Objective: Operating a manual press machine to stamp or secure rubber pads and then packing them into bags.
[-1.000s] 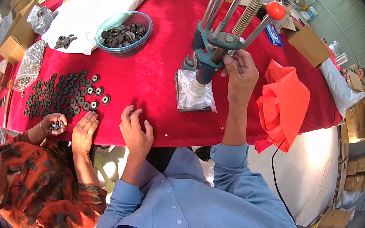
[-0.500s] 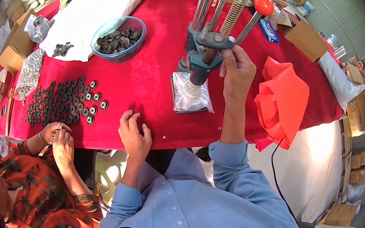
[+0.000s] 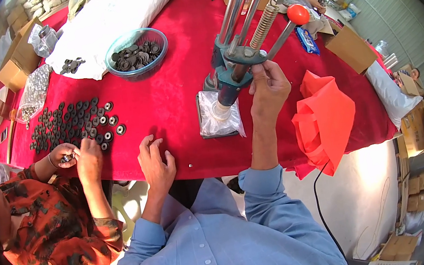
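A hand press (image 3: 230,80) with a green body, steel posts, a coil spring and a red ball on its lever stands in front of me. My right hand (image 3: 269,87) pinches the right side of its upper head, with thumb and fingertips at the metal. Part of that grip is hidden behind the fingers. Under the press, plastic film (image 3: 220,114) covers the base. My left hand (image 3: 156,163) lies at the near edge of the red cloth (image 3: 179,78), fingers loosely bent and apart, holding nothing. A small shiny piece (image 3: 190,165) lies to its right.
Left of me a co-worker's hands (image 3: 80,156) hold small parts beside many black discs (image 3: 70,123). Farther back are a clear bowl (image 3: 136,54) of black discs and a white sack (image 3: 108,23). A red-orange bag (image 3: 324,118) lies right of the press, with a cardboard box (image 3: 351,47) beyond.
The co-worker's right hand has moved right and up, near the discs. My view has shifted slightly; my hands keep nearly the same poses, the right one still at the press.
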A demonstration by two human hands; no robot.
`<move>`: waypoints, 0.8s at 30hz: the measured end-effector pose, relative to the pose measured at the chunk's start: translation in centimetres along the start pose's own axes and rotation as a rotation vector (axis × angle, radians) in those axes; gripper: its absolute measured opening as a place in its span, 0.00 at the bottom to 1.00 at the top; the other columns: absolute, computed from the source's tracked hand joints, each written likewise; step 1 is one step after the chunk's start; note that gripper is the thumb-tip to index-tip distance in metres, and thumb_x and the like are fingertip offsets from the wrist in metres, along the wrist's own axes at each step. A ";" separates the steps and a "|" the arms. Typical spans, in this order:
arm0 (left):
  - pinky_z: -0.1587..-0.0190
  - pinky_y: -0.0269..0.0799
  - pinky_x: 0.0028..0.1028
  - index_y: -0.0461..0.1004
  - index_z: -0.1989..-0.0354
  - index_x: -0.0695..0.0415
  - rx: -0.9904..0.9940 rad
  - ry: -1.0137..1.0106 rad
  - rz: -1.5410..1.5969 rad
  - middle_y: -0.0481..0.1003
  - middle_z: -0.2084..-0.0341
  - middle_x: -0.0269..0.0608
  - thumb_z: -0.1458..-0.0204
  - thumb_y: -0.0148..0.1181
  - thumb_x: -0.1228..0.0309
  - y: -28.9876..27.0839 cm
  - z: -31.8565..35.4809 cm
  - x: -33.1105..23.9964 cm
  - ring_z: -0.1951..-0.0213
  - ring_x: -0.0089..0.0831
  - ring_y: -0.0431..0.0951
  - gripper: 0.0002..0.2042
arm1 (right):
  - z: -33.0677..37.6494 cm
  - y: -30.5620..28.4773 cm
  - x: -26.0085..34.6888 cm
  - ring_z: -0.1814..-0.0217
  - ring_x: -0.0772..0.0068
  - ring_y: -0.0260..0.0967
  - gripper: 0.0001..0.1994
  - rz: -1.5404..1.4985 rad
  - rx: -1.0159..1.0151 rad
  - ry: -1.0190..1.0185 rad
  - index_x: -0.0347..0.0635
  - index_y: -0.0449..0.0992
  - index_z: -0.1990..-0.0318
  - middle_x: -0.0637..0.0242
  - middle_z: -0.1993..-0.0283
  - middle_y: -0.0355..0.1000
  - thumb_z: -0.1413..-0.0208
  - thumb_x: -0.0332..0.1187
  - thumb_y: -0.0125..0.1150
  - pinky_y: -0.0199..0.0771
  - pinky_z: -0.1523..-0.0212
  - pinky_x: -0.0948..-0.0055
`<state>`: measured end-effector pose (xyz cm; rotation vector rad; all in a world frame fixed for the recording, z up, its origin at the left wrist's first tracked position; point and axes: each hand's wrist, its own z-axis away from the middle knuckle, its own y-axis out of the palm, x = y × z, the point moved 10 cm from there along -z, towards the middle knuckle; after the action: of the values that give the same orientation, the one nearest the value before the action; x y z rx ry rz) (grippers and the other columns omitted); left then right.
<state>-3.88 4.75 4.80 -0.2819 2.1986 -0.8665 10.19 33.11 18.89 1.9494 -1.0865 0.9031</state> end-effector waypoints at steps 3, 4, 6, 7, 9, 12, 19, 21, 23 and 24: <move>0.46 0.66 0.43 0.73 0.49 0.59 -0.009 0.009 0.003 0.68 0.43 0.52 0.55 0.63 0.79 0.0 0.1 0.1 0.45 0.50 0.72 0.20 | 0.0 0.1 0.0 0.79 0.91 0.61 0.08 -0.003 0.008 0.000 0.30 0.79 0.57 0.73 0.71 0.73 0.36 0.28 0.65 0.54 0.82 0.84; 0.46 0.66 0.43 0.73 0.50 0.59 -0.015 0.016 0.003 0.68 0.43 0.52 0.55 0.63 0.80 0.0 0.1 0.0 0.45 0.50 0.72 0.20 | 0.0 0.2 0.1 0.79 0.91 0.61 0.08 0.007 0.013 0.005 0.31 0.79 0.57 0.73 0.71 0.74 0.36 0.28 0.65 0.55 0.81 0.85; 0.46 0.66 0.43 0.73 0.50 0.59 -0.016 0.015 0.010 0.69 0.43 0.52 0.55 0.63 0.79 0.0 0.2 0.0 0.45 0.50 0.72 0.20 | 0.1 0.0 0.2 0.78 0.90 0.61 0.07 0.014 0.024 0.000 0.31 0.79 0.56 0.72 0.69 0.75 0.36 0.27 0.63 0.56 0.81 0.85; 0.46 0.66 0.43 0.73 0.50 0.59 -0.010 0.011 0.013 0.69 0.43 0.52 0.55 0.63 0.79 0.0 0.3 0.1 0.45 0.50 0.72 0.20 | 0.1 0.1 0.4 0.78 0.90 0.62 0.07 0.022 0.032 0.002 0.31 0.79 0.56 0.70 0.66 0.76 0.35 0.27 0.62 0.58 0.80 0.85; 0.46 0.66 0.43 0.73 0.50 0.59 -0.018 0.013 0.025 0.69 0.43 0.52 0.54 0.62 0.79 -0.2 0.3 0.0 0.45 0.50 0.72 0.20 | 0.7 -0.3 1.6 0.77 0.89 0.63 0.07 0.048 -0.030 -0.014 0.31 0.78 0.55 0.68 0.63 0.77 0.35 0.26 0.60 0.60 0.79 0.85; 0.45 0.66 0.43 0.73 0.49 0.60 -0.032 0.006 0.067 0.69 0.43 0.53 0.53 0.63 0.78 -0.6 0.6 0.5 0.45 0.50 0.72 0.20 | 3.3 -1.4 3.8 0.75 0.87 0.65 0.07 0.106 -0.133 -0.076 0.32 0.78 0.54 0.66 0.58 0.78 0.35 0.25 0.57 0.64 0.76 0.84; 0.35 0.58 0.52 0.71 0.47 0.66 -0.124 0.324 0.385 0.69 0.43 0.58 0.52 0.65 0.64 -6.4 -0.5 -11.0 0.40 0.55 0.68 0.25 | 15.1 6.4 -3.5 0.69 0.84 0.70 0.13 -0.150 0.265 0.489 0.35 0.73 0.44 0.61 0.54 0.77 0.34 0.26 0.55 0.74 0.67 0.82; 0.34 0.56 0.55 0.73 0.49 0.64 -0.057 0.423 0.348 0.70 0.44 0.57 0.53 0.66 0.59 -5.9 -0.1 -14.1 0.39 0.53 0.68 0.26 | 18.5 10.4 -6.1 0.66 0.80 0.71 0.15 -0.340 0.453 0.677 0.35 0.71 0.42 0.58 0.54 0.77 0.35 0.28 0.56 0.75 0.62 0.79; 0.35 0.54 0.62 0.77 0.55 0.61 0.207 0.696 0.100 0.73 0.48 0.51 0.55 0.66 0.50 -2.5 1.6 -18.9 0.38 0.46 0.68 0.26 | 19.5 11.6 -7.5 0.65 0.78 0.72 0.15 -0.354 0.570 0.856 0.35 0.71 0.42 0.58 0.54 0.77 0.36 0.27 0.56 0.75 0.61 0.78; 0.35 0.54 0.62 0.77 0.55 0.61 0.211 0.719 0.102 0.73 0.48 0.51 0.55 0.66 0.50 -2.4 1.8 -19.9 0.38 0.46 0.68 0.26 | 18.0 10.4 -9.1 0.64 0.77 0.72 0.15 -0.225 0.509 0.694 0.35 0.71 0.43 0.58 0.53 0.77 0.36 0.26 0.55 0.75 0.61 0.78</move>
<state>11.16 10.83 16.69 0.2931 2.6988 -1.2692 1.41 17.46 4.98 1.8392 -0.2398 1.6697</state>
